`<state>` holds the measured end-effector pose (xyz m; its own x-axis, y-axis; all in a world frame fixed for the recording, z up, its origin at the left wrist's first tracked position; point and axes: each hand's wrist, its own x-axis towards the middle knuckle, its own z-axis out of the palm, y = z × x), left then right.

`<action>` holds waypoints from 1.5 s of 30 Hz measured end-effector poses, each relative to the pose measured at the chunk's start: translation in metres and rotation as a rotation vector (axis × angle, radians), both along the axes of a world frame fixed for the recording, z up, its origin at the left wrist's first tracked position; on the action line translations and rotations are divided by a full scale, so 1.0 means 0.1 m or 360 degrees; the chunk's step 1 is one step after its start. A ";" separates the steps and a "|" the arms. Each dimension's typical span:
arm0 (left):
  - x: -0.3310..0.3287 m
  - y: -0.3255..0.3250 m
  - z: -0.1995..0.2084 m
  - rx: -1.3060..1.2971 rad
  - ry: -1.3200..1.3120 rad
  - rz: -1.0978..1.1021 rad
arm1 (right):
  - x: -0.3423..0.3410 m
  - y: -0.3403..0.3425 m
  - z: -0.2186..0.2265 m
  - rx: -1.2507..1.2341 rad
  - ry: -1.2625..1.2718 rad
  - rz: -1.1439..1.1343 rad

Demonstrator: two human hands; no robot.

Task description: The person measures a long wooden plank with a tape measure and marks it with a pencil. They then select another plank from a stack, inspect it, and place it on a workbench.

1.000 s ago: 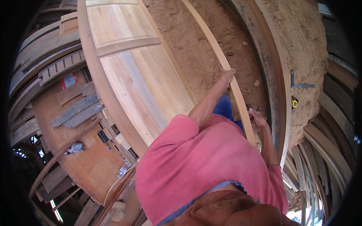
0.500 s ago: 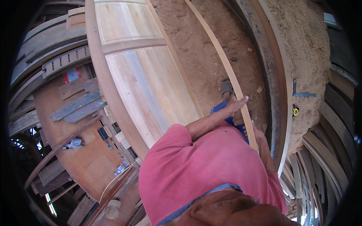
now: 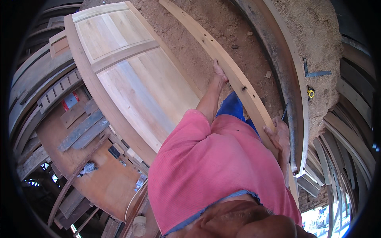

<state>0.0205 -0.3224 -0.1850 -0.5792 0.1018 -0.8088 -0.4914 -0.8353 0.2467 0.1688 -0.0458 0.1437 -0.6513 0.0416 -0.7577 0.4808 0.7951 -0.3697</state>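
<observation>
A long pale wooden plank (image 3: 237,77) runs diagonally past my front, several dark holes showing in its face. My left hand (image 3: 220,72) is closed on its left edge, farther out along the length. Nearer my body, my right hand (image 3: 278,137) grips the same plank from its right side, thumb over the face. A thin dark stick (image 3: 284,112) sticks up beside the right hand; I cannot make out whether the fingers hold it. On my left lies a panelled wooden door (image 3: 147,99), apart from both hands.
A long dark beam (image 3: 291,103) with a pale edge stands close on my right. Beyond it, a try square (image 3: 317,73) and a yellow tape measure (image 3: 310,93) lie on sawdust (image 3: 321,35). Stacked boards (image 3: 353,95) line the far right. An orange-brown plywood sheet (image 3: 105,186) is at left.
The plank has turned, so its broad, holed face shows instead of a narrow side. My left hand has moved farther out and left along it; the right hand has come more into view.
</observation>
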 end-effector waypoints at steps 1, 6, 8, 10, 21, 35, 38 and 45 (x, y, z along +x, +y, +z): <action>0.04 0.00 0.06 -0.0013 -0.0044 0.0031 | 0.01 -0.02 0.04 -0.0059 0.0006 0.0012; 0.07 0.01 0.27 -0.0138 -0.0164 0.0158 | -0.01 -0.02 0.02 -0.0430 -0.0112 -0.0232; 0.10 0.00 0.27 -0.0100 -0.0172 0.0099 | -0.04 0.01 0.01 -0.0432 -0.0256 -0.0226; 0.12 -0.02 0.24 -0.0064 -0.0169 0.0064 | -0.08 0.03 0.02 -0.0443 -0.0314 -0.0191; 0.11 0.17 0.20 -0.0074 -0.0261 0.0076 | -0.01 -0.23 0.09 0.0083 -0.0197 0.0124; 0.58 0.32 0.32 0.0212 0.0108 -0.0066 | 0.63 0.61 -0.86 -0.0902 -0.0091 -0.0576; 0.68 0.43 0.61 0.0361 0.0167 -0.0258 | 0.11 0.59 -1.08 -0.0996 -0.0288 -0.0584; 1.47 1.31 1.30 0.0750 0.0108 -0.0277 | -0.72 0.23 -1.29 -0.0544 -0.0206 -0.0005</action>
<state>0.1676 -0.1914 -0.0547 -0.5707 0.5464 -0.6129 -0.6293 -0.7706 -0.1010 0.0969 -0.0227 0.0145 -0.5496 -0.2262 -0.8042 0.5432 0.6346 -0.5497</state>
